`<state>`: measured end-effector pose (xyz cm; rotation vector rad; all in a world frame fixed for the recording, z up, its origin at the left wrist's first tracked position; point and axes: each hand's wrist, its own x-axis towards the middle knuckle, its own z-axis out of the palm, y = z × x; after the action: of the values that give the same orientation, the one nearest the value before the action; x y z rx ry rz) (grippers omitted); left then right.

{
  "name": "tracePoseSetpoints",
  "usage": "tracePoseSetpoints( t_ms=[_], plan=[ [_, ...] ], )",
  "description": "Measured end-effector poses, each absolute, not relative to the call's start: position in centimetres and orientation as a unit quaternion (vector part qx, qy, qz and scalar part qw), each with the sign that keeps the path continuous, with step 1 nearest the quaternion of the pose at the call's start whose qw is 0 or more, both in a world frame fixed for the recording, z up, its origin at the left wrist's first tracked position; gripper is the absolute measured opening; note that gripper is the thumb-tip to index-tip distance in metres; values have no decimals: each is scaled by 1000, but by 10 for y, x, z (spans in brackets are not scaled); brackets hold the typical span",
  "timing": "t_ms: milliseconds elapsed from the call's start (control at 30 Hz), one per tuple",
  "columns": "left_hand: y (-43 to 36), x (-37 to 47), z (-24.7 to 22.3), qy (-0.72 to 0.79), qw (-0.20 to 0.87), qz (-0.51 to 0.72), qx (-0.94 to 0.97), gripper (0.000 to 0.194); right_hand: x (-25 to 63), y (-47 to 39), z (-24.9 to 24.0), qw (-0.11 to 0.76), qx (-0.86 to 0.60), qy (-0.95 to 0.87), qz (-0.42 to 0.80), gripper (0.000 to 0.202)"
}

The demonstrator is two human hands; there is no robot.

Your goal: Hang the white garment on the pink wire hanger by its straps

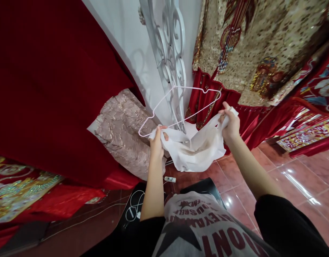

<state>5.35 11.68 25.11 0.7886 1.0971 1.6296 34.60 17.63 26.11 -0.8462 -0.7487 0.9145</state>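
Observation:
A white cloth garment hangs between my two hands, sagging in the middle, with faint brownish shading inside. My left hand grips its left upper edge, close to the lower left corner of a pale pink clothes hanger. On the other side my right hand pinches the garment's right edge, a little below and right of the hanger's right end. The hanger hangs from a white metal stand with scrollwork. Whether the left fingers also touch the hanger, I cannot tell.
Dark red drapes fill the left, beside a shiny pinkish cloth. Gold sequined garments hang at the right. A black seat is below me, with a white cable and a power strip nearby. The floor is reddish tile.

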Motion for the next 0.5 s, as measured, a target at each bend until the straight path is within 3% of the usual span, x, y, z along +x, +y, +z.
tracePoseSetpoints(
  t_ms=[200,367,500],
  plan=[
    [117,52,256,433,544,653,300,45,281,157,243,617,-363,-621,319,49],
    [104,39,253,458,558,615,318,44,254,185,239,511,-436,-715,197,37],
    [87,0,247,547,532,485,428,19,251,191,238,483,-474,-715,176,32]
  ],
)
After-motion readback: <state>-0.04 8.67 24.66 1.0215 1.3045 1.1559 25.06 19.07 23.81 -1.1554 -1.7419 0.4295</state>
